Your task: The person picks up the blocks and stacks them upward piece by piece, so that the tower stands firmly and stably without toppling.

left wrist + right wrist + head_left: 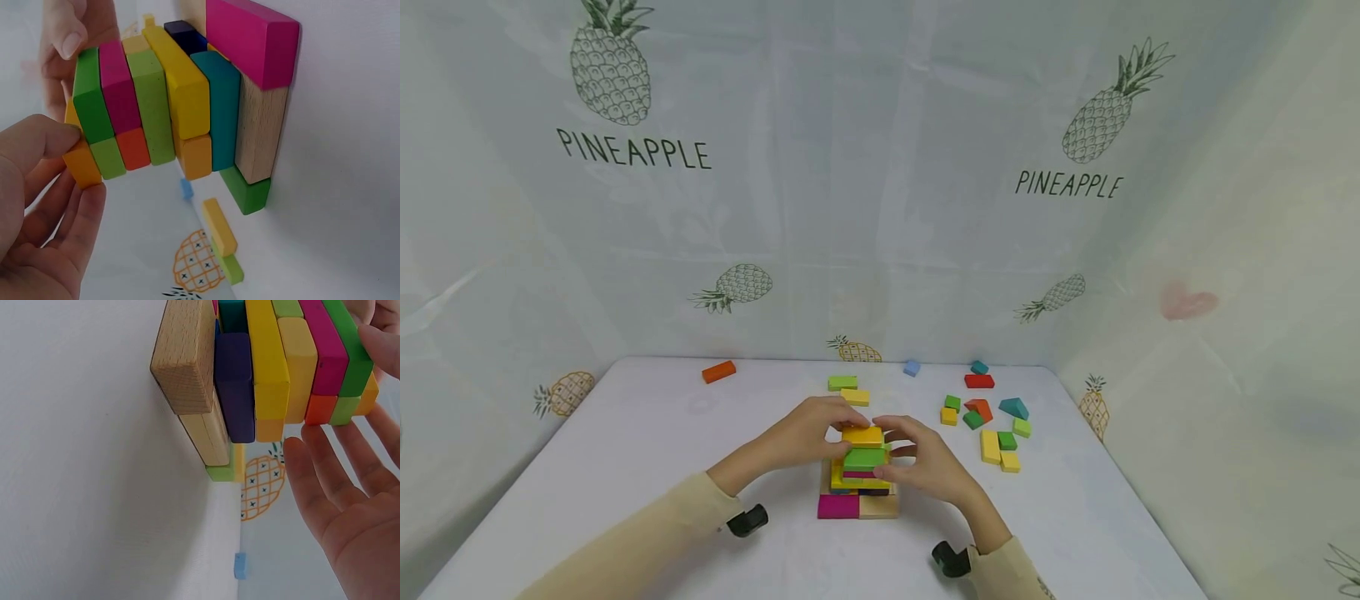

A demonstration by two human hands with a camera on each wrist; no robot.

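Note:
A tower of coloured wooden blocks [842,482] stands on the table, its bottom layer a magenta block [247,34] beside a bare-wood one [187,356]. My left hand [811,429] pinches the yellow-orange block [862,437] on top, thumb at the near side and fingers behind. Just under it lies a green block [92,94], over a magenta block [325,353]. My right hand [928,462] is at the tower's right side, its thumb by the green and magenta blocks and its fairly straight fingers close along the back of the upper layers.
Several loose blocks, among them a yellow one [990,447] and a red one [979,381], lie to the right. Behind the tower are a lime block [842,382] and a yellow block [855,397]. An orange block [718,372] lies far left. A pineapple-print curtain [880,183] hangs behind.

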